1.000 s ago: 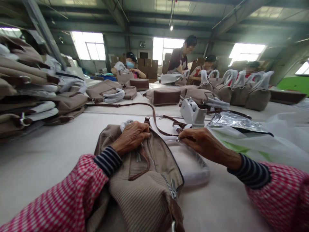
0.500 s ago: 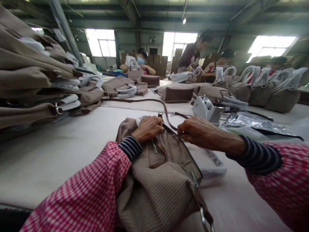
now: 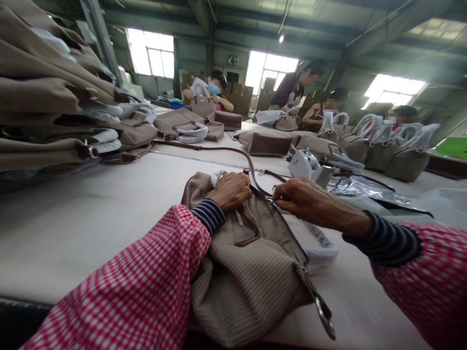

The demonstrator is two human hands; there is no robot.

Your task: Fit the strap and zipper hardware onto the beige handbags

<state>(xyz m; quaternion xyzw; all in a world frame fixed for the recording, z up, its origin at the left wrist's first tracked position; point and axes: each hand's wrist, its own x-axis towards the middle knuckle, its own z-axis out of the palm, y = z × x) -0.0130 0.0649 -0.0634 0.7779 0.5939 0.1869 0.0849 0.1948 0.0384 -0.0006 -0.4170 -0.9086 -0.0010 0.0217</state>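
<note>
A beige ribbed handbag (image 3: 248,277) with brown trim lies on the table in front of me, its zipped mouth open and its lining (image 3: 275,223) showing. My left hand (image 3: 231,190) is closed on the bag's far upper edge, next to a white-wrapped handle (image 3: 218,178). At the far end of the opening, my right hand (image 3: 297,194) pinches a small shiny metal fitting (image 3: 269,198); whether it is a zip pull or a clip I cannot tell. Just beyond both hands runs a brown strap (image 3: 251,167). A metal hook (image 3: 324,313) hangs at the bag's near end.
Stacked handbags (image 3: 40,116) rise on the left. More bags (image 3: 266,142) lie across the table (image 3: 91,214), and several stand at right (image 3: 406,160). A white dispenser-like device (image 3: 308,165) and plastic packaging (image 3: 368,187) sit near my right arm. Several co-workers (image 3: 290,92) are beyond.
My right hand and the metal fitting have shifted slightly toward the bag's far end. My left hand keeps its grip. The view has tilted, and the bag appears a little further right.
</note>
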